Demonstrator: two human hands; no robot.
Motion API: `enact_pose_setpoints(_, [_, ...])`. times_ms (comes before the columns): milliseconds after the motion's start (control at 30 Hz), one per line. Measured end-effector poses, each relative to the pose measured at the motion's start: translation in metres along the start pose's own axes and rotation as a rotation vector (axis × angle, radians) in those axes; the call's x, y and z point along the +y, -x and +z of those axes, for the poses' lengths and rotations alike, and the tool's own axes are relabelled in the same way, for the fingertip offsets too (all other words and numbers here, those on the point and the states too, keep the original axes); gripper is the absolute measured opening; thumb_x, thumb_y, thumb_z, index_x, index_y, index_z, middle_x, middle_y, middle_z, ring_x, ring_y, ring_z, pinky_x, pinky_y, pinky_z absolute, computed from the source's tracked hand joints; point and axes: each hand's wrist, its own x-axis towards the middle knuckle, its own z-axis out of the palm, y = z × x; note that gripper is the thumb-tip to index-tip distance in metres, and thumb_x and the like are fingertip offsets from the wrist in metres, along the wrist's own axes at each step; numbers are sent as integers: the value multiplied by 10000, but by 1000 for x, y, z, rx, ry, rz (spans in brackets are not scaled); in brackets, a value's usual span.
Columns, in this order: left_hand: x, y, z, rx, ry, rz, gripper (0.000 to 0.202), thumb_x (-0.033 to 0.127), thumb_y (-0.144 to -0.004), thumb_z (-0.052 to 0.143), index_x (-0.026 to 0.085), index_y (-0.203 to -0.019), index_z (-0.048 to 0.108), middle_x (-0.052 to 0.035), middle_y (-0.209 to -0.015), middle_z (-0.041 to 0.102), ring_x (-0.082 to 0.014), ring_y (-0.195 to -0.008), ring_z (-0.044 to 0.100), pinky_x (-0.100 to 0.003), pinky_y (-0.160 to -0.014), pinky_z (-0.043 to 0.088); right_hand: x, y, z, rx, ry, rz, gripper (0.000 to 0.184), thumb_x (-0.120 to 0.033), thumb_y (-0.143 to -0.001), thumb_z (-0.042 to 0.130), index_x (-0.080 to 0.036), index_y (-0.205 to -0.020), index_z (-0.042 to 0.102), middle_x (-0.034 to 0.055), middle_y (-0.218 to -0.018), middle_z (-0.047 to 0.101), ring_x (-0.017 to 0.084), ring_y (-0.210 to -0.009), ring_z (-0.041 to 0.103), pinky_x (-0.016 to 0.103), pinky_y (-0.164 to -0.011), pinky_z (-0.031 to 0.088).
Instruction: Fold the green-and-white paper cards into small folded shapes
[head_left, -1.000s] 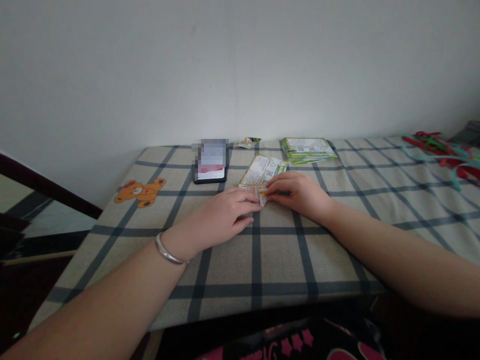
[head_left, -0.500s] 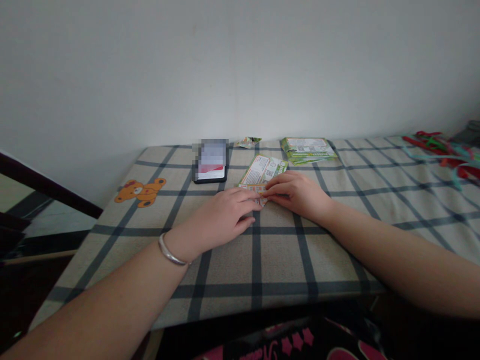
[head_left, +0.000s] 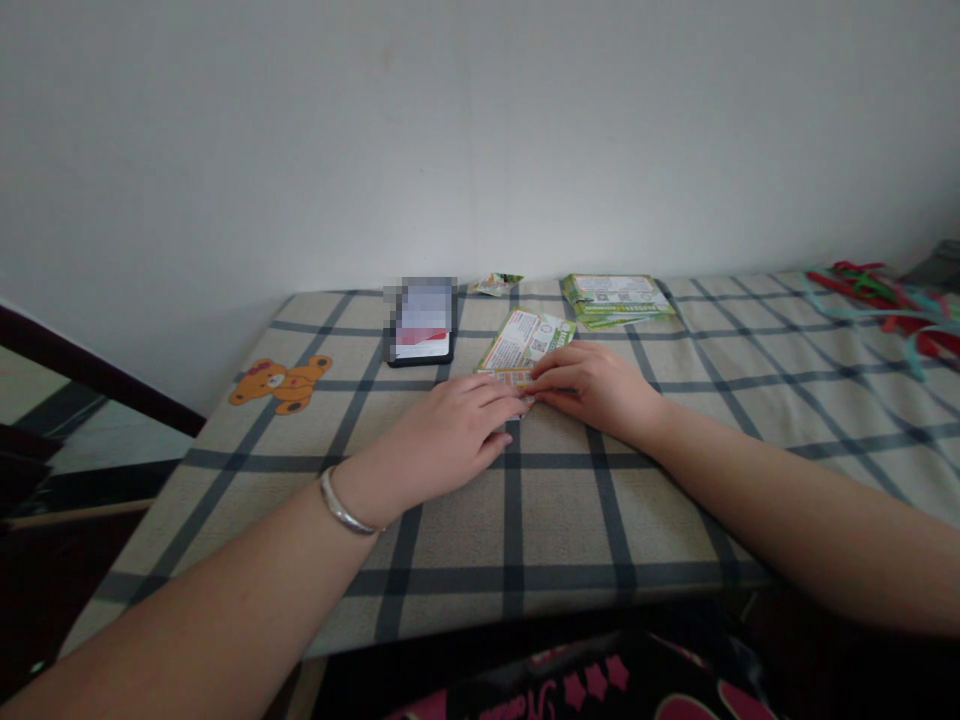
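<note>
A green-and-white printed leaflet point(head_left: 517, 342) lies slanted on the checked tablecloth, its near end bent over and partly under my fingers. From the left, my left hand point(head_left: 450, 425) rests with fingers stretched across that near end, the thumb apart. My right hand point(head_left: 596, 385) has its fingertips pressed together on the leaflet's lower right part, close to the left fingertips. The exact edge under the fingers is hidden. A silver bangle point(head_left: 346, 503) circles the left wrist.
A phone point(head_left: 421, 348) lies behind my left hand. Near the wall are a small folded paper point(head_left: 498, 284) and a stack of similar leaflets point(head_left: 619, 292). Red, green and pale blue ribbons point(head_left: 892, 310) lie far right. An orange bear figure point(head_left: 281, 385) is at left.
My left hand has shifted very slightly to the right, its fingertips nearer the right hand's. My right hand and the leaflet look almost unmoved.
</note>
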Motion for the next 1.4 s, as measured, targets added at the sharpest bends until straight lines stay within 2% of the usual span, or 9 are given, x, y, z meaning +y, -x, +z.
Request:
enact_pose_setpoints(333, [8, -4, -3, -18, -109, -22, 271, 219, -921, 504, 153, -1154, 627, -110, -1276, 608, -241, -1192, 547, -442, -1057, 423, 0, 0, -1, 12, 16, 2, 193, -263, -905, 587, -243, -1004, 752, 63, -1006, 719, 195, -902, 629, 337, -804, 453])
enact_pose_setpoints(467, [12, -5, -5, -29, -157, -13, 265, 212, -929, 487, 138, -1142, 627, -125, -1260, 614, -250, -1184, 555, -446, -1051, 432, -3, 0, -4, 40, 44, -53, 204, -241, -900, 582, -245, -1018, 747, 75, -1002, 715, 214, -933, 616, 360, -816, 461])
enact_pose_setpoints(700, [12, -4, -4, -34, -174, -30, 304, 227, -943, 462, 102, -1177, 610, -153, -1284, 600, -282, -1185, 561, -466, -1027, 452, -14, 3, -11, -56, 128, -121, 235, -250, -938, 505, -218, -981, 734, 60, -970, 722, 218, -967, 611, 353, -836, 464])
enact_pose_setpoints(867, [13, -3, -6, -58, -156, -38, 317, 242, -939, 471, 104, -1191, 606, -152, -1313, 583, -283, -1218, 540, -467, -1059, 424, -22, 5, -12, -94, 156, -106, 242, -234, -936, 489, -208, -1010, 717, 58, -1037, 713, 199, -913, 634, 331, -790, 479])
enact_pose_setpoints(1167, [10, -1, -6, -54, -140, -9, 300, 263, -935, 487, 142, -1180, 611, -127, -1324, 576, -269, -1232, 527, -452, -1065, 411, -29, 5, -13, -138, 151, -47, 243, -230, -913, 507, -179, -982, 734, 78, -1006, 712, 202, -873, 664, 323, -754, 499])
enact_pose_setpoints(1400, [14, -1, -9, -103, -167, -55, 308, 284, -947, 467, 143, -1178, 615, -138, -1340, 563, -287, -1240, 524, -474, -1046, 423, -29, 6, -16, -170, 99, -3, 247, -252, -915, 506, -223, -1041, 717, 45, -1074, 707, 178, -903, 671, 282, -733, 485])
